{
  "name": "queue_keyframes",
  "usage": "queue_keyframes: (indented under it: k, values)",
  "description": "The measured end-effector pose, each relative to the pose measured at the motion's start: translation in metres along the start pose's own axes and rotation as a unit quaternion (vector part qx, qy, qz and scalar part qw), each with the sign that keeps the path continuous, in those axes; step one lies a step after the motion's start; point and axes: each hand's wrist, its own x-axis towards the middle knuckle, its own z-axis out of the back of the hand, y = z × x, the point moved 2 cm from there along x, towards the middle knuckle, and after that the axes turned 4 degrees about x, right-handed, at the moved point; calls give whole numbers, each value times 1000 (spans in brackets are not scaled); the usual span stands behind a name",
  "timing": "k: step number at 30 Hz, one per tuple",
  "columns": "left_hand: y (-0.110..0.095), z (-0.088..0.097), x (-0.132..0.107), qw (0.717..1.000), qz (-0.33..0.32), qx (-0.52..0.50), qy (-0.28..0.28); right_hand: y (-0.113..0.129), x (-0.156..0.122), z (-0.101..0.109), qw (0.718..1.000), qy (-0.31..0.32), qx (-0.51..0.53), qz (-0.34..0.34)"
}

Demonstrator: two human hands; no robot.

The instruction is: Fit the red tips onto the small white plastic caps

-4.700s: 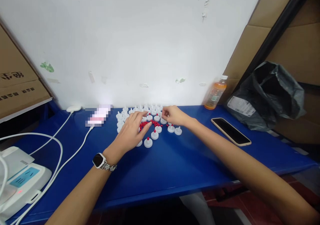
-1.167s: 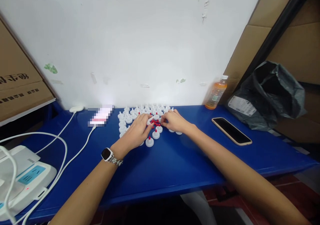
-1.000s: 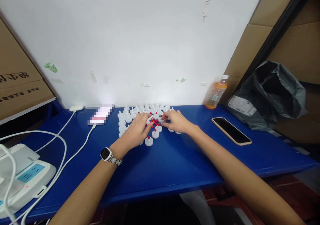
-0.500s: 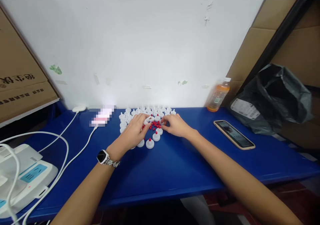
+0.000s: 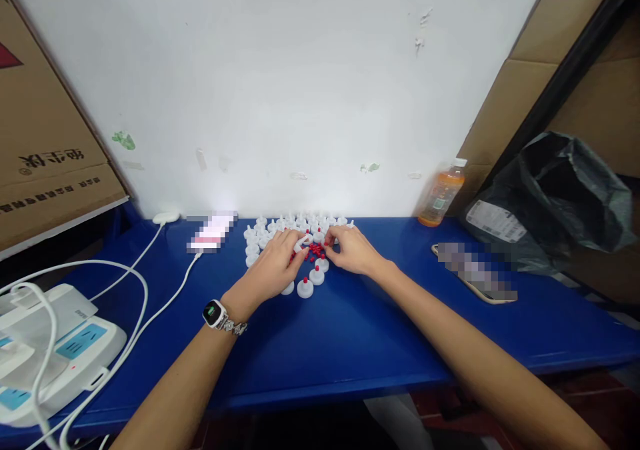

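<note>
My left hand is closed with thumb and fingers around a white nozzle cap, tipped so its round underside shows. Across from it, my right hand pinches a small red tip cap, partly hidden by the fingers. Between the hands lies a loose pile of small red tip caps on the blue table. In front stand white nozzle caps with red tips, one nearest to me and another behind it.
Many bare white nozzle caps crowd by the wall. At left are a lit phone on a cable and a power strip. To the right are an orange drink bottle, another phone and a dark plastic bag.
The view has shifted slightly, moving everything a little to the right. My left hand still holds the white nozzle cap. My right fingertips now show a red tip cap beside them.
</note>
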Motion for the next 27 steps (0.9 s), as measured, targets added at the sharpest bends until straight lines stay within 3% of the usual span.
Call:
queue_keyframes:
  k: [4, 7, 10, 13, 16, 27]
  values:
    - [-5, -1, 0, 1000, -4, 1, 3, 7, -7, 4, 991, -31, 127, -10]
    - [-10, -2, -1, 1000, -9, -6, 7, 14, -9, 5, 966, -87, 242, -30]
    - [-15, -3, 0, 1000, -10, -17, 11, 18, -8, 1, 910, -138, 383, -80]
    - [-20, -5, 1, 1000, -7, -24, 7, 26, -6, -1, 846, -130, 507, -102]
    - [-22, -6, 0, 1000, -8, -24, 9, 31, -7, 0, 813, -113, 561, -107]
    - [-21, -6, -4, 998, -6, -51, 28, 29, -9, -1, 796, -67, 595, -87]
